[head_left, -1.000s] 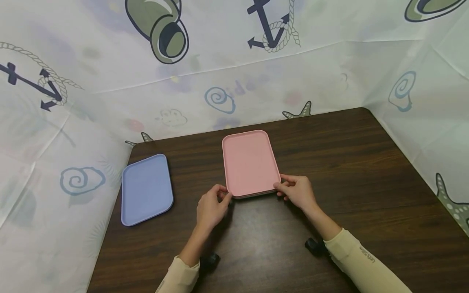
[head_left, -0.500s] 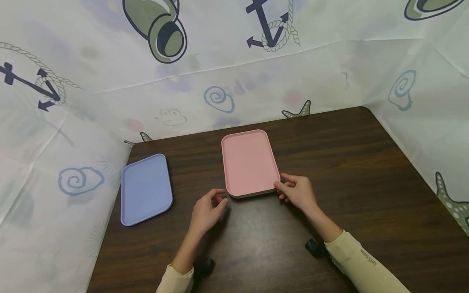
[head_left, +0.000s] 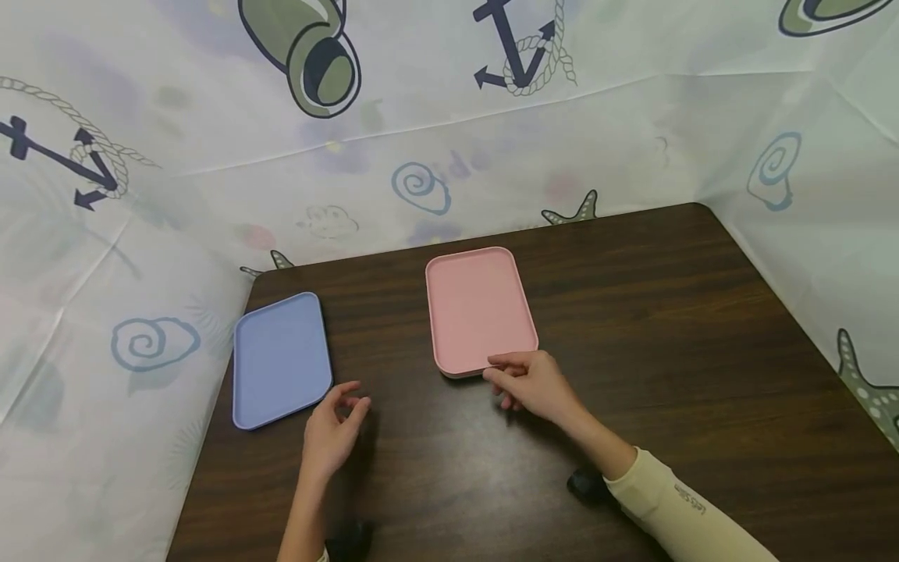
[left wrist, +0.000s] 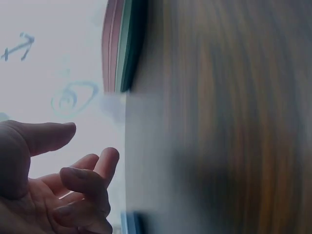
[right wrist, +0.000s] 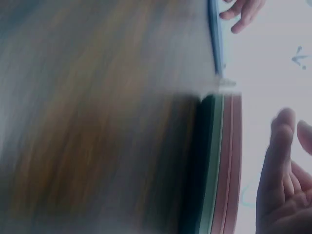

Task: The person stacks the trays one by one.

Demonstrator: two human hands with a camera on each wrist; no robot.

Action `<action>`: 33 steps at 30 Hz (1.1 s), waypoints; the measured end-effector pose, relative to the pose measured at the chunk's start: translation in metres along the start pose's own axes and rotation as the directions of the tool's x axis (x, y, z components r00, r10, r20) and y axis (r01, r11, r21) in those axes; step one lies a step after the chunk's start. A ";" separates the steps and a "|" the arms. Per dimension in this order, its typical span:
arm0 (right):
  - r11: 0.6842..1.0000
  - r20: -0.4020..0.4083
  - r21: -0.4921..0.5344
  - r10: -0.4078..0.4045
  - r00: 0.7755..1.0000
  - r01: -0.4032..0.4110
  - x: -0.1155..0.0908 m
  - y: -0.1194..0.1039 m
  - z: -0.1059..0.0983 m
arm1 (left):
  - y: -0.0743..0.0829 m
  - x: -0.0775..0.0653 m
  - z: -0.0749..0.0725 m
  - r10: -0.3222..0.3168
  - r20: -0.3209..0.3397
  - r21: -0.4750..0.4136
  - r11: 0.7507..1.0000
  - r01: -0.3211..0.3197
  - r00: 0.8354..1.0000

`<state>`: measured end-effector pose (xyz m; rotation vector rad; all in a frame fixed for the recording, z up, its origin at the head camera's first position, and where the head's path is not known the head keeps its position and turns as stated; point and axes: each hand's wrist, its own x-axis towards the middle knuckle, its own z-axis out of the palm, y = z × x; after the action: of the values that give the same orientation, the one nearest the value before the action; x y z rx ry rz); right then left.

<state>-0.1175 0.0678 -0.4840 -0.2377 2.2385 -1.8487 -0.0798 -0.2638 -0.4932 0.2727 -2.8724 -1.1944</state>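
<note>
A pink rectangular tray point(head_left: 481, 308) lies near the table's far middle, on top of a stack; a green tray edge point(right wrist: 208, 170) shows beneath it in the right wrist view. My right hand point(head_left: 530, 382) hovers at the stack's near right corner, fingers loosely bent, apart from the rim in its wrist view. To the left lies a blue tray point(head_left: 281, 363). My left hand point(head_left: 330, 433) is beside its near right corner, holding nothing, with thumb and fingers spread apart. Whether its fingertips touch the blue tray I cannot tell.
Both trays rest on a dark wood-grain table point(head_left: 632, 312). A white printed cloth point(head_left: 449, 117) hangs around the table's back and sides. Black wrist devices point(head_left: 588, 485) sit beneath both wrists.
My left hand has left the pink tray's near left corner and moved left towards the blue tray. The right hand has let go of the pink tray's corner and shifted slightly left.
</note>
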 end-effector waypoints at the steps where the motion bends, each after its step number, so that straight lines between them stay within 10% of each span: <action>1: 1.000 0.044 0.007 0.006 0.999 -0.007 -0.002 -0.006 0.005 | -0.004 -0.001 -0.005 -0.008 -0.018 0.008 1.000 0.008 1.000; 9: 1.000 0.295 0.000 0.017 0.955 -0.018 0.000 -0.004 0.050 | -0.033 -0.004 -0.043 -0.092 -0.166 0.086 0.991 0.107 0.982; 22: 0.999 0.354 -0.022 0.039 0.935 -0.033 0.022 -0.001 0.101 | -0.096 0.001 -0.103 -0.343 -0.264 0.148 0.909 0.389 0.901; 33: 0.989 0.358 0.042 0.120 0.926 -0.145 0.041 -0.003 0.131 | -0.116 0.027 -0.128 -0.337 -0.090 0.230 0.909 0.348 0.937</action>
<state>-0.1204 -0.0678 -0.5080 -0.3661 1.8958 -1.6554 -0.0781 -0.4386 -0.4859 0.8321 -3.0094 -0.8438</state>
